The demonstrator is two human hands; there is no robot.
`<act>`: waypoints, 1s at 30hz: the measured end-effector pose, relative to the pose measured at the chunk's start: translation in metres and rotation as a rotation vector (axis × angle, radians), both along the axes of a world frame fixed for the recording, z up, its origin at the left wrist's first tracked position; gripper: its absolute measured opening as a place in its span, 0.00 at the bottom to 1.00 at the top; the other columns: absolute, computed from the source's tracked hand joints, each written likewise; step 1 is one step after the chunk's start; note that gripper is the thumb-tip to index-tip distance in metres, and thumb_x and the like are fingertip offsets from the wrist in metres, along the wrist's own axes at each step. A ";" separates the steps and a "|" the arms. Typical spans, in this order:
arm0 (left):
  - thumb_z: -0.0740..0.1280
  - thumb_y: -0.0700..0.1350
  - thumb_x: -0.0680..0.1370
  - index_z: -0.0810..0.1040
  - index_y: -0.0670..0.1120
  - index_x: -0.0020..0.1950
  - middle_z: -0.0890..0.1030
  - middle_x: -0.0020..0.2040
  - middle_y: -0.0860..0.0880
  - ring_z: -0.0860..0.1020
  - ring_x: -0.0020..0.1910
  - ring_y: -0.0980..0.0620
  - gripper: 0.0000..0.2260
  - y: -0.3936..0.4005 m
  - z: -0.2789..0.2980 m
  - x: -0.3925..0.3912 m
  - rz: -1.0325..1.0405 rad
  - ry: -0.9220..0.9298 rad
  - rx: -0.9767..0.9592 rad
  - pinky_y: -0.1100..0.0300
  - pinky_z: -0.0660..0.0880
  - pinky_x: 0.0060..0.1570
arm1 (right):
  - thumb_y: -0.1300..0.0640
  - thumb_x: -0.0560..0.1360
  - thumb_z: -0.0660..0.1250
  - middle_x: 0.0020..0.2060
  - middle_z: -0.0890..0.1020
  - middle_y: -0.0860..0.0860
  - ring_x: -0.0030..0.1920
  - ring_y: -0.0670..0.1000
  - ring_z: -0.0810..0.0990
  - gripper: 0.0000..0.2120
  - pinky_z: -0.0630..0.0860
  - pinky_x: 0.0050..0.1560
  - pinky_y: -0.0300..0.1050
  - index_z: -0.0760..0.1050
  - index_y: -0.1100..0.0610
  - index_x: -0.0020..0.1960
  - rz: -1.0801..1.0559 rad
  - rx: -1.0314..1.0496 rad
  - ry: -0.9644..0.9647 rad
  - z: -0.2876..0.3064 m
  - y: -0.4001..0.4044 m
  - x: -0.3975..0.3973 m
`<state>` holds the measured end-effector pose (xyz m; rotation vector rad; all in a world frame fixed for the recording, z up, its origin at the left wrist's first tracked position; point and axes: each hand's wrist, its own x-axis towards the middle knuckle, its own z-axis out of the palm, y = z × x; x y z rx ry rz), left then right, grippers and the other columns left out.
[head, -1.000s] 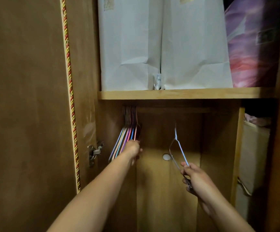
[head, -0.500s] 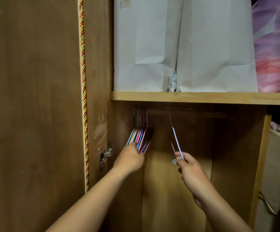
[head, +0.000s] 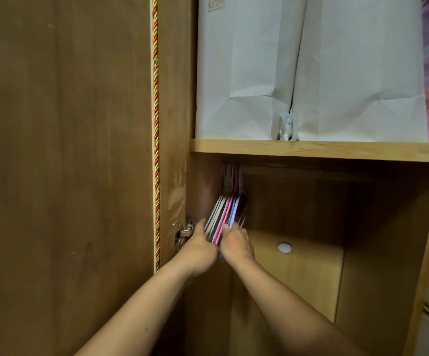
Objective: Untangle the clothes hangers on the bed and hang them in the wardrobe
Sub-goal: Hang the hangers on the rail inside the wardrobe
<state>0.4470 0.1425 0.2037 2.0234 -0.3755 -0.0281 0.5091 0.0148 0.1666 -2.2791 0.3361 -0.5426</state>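
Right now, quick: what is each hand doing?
Left hand: grips the left side of the bunch of coloured wire hangers.
Right hand: holds the bunch's right side; finger curl cannot be told.

multicoloured hangers [head: 225,214], white bags [head: 311,73], red-gold cord [head: 156,124]

Legible text: none – the only marking is a small printed label [head: 215,3] at the top of the left white paper bag [head: 244,70], too blurred to read
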 end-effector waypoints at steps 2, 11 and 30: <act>0.65 0.39 0.79 0.49 0.49 0.81 0.72 0.71 0.45 0.73 0.58 0.52 0.35 0.003 0.001 -0.002 -0.011 0.009 0.035 0.63 0.70 0.58 | 0.45 0.83 0.50 0.65 0.72 0.62 0.66 0.64 0.72 0.22 0.69 0.63 0.52 0.67 0.57 0.70 -0.009 0.010 0.012 -0.001 0.005 0.002; 0.63 0.38 0.80 0.66 0.49 0.75 0.78 0.58 0.50 0.77 0.52 0.54 0.23 0.006 -0.009 -0.017 0.038 0.059 0.057 0.62 0.75 0.51 | 0.49 0.81 0.57 0.67 0.71 0.63 0.69 0.63 0.68 0.25 0.63 0.70 0.51 0.61 0.57 0.76 -0.002 0.051 -0.042 -0.012 -0.002 -0.026; 0.61 0.37 0.80 0.77 0.47 0.47 0.82 0.42 0.48 0.78 0.36 0.50 0.08 0.074 -0.246 -0.439 1.115 0.527 -0.432 0.61 0.70 0.34 | 0.60 0.77 0.60 0.41 0.80 0.53 0.42 0.54 0.78 0.09 0.79 0.49 0.53 0.78 0.55 0.44 1.029 0.170 0.684 -0.230 0.120 -0.356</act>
